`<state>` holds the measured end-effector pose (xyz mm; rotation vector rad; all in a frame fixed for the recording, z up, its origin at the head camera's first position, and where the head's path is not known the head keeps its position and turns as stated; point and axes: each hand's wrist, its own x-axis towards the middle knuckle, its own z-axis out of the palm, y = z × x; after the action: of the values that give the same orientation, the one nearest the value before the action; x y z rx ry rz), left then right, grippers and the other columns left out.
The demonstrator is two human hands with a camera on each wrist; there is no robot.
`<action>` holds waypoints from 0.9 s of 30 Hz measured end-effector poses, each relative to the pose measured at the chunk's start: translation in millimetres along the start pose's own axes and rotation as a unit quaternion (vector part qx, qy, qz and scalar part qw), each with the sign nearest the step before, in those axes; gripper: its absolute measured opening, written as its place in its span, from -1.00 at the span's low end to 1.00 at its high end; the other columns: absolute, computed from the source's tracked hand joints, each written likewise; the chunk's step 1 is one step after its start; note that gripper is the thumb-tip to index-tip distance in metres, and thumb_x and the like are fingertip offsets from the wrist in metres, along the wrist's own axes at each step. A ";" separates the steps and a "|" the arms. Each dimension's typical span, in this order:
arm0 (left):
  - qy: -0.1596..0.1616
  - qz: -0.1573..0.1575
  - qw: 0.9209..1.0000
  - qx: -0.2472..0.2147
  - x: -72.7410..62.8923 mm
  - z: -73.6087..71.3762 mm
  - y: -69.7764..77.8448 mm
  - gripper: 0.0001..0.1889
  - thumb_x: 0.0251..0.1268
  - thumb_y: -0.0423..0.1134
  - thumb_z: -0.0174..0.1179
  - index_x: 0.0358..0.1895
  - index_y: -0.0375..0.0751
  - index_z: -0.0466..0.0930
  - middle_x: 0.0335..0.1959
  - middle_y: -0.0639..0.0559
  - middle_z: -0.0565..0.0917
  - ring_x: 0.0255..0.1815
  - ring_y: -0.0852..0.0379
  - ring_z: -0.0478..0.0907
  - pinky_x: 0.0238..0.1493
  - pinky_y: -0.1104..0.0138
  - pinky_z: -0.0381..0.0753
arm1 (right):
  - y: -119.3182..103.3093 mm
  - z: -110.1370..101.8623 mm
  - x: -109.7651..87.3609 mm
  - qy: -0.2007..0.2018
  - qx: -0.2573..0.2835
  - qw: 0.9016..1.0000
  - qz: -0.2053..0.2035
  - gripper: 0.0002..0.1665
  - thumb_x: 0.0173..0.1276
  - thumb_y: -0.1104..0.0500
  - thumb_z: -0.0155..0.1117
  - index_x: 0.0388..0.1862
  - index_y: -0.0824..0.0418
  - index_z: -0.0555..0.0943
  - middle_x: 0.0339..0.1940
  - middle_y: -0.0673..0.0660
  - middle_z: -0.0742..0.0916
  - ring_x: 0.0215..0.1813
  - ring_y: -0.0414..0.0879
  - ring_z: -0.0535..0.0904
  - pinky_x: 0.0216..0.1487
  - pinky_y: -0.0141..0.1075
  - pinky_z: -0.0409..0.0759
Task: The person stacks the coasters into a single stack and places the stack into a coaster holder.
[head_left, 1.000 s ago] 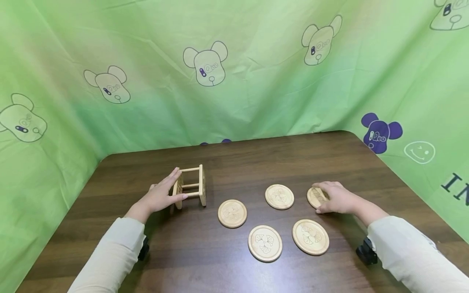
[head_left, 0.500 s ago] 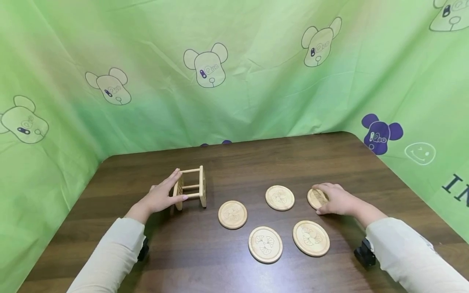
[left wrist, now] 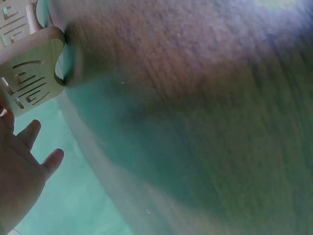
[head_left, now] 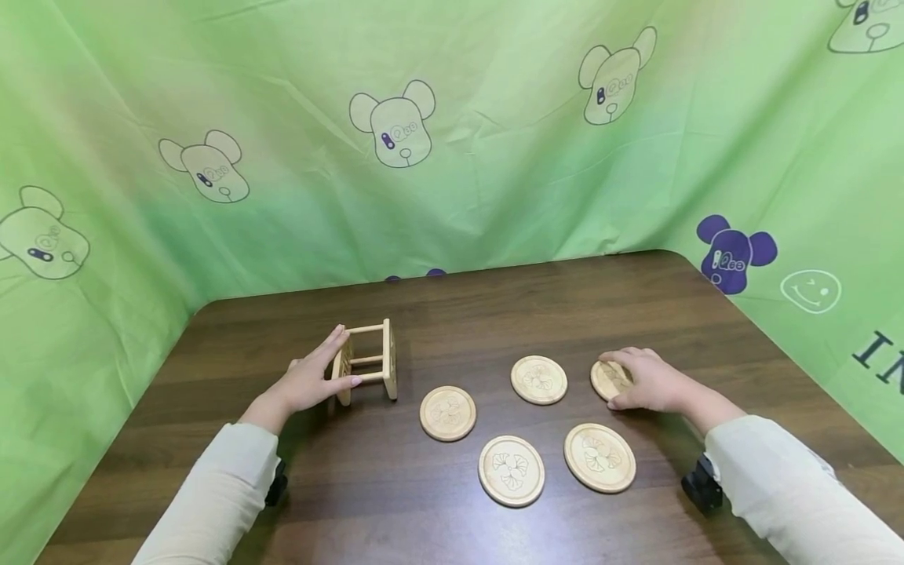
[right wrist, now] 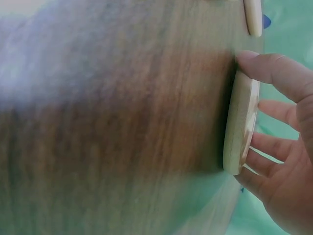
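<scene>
At the left of the table, my left hand [head_left: 304,383] holds a small wooden coaster rack [head_left: 390,362], two side panels joined by rods. Its thumb lies along the near rod and its fingers reach over the left panel. The left wrist view shows cut-out slots in that rack's panel [left wrist: 43,59]. Over on the right, my right hand [head_left: 650,383] grips a round wooden coaster [head_left: 605,383] by its edges, covering part of its top. In the right wrist view, the thumb sits at one end of the coaster [right wrist: 235,125], the fingers along its far side.
Between the hands lie several more round coasters with carved leaf patterns: one near the rack [head_left: 448,413], one farther back [head_left: 539,380], and two toward the front, a left one [head_left: 512,471] and a right one [head_left: 599,458]. A green printed cloth [head_left: 480,196] hangs behind the table [head_left: 452,314].
</scene>
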<state>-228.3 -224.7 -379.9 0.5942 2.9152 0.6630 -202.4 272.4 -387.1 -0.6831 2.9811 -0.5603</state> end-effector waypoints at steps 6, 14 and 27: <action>-0.002 0.001 1.000 0.000 0.8 1.0 0.3 -0.10 0.02 0.30 -0.03 0.35 -0.11 -0.14 0.36 0.02 -0.18 0.26 -0.10 0.02 0.01 -0.20 -0.09 | -7.1 -3.3 2.7 0.007 0.005 1.000 -0.010 -0.20 -0.26 0.04 0.43 -0.03 0.42 0.43 -0.12 0.40 0.50 -0.09 0.30 0.33 -0.13 0.07 0.26; 0.000 0.001 1.000 0.016 0.7 -0.3 -1.5 -0.08 0.00 0.33 -0.05 0.35 -0.13 -0.12 0.36 -0.03 -0.15 0.27 -0.09 0.02 -0.01 -0.17 -0.04 | -24.5 -7.2 12.5 0.012 0.019 0.999 -0.026 -0.23 -0.22 0.08 0.41 0.00 0.42 0.42 -0.09 0.39 0.50 -0.07 0.27 0.31 -0.10 0.05 0.26; -0.003 0.001 1.000 0.010 0.5 -0.8 -1.5 -0.09 0.01 0.31 -0.04 0.35 -0.14 -0.13 0.36 -0.04 -0.15 0.28 -0.10 -0.01 -0.01 -0.18 -0.06 | -47.6 -3.2 32.4 0.005 0.030 0.998 -0.055 -0.27 -0.24 0.15 0.37 -0.01 0.39 0.43 -0.08 0.36 0.50 -0.05 0.23 0.32 -0.08 0.01 0.28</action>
<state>-229.4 -226.1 -379.9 0.6005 2.9190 0.6333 -212.2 219.8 -365.9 -0.8473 2.9363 -0.6569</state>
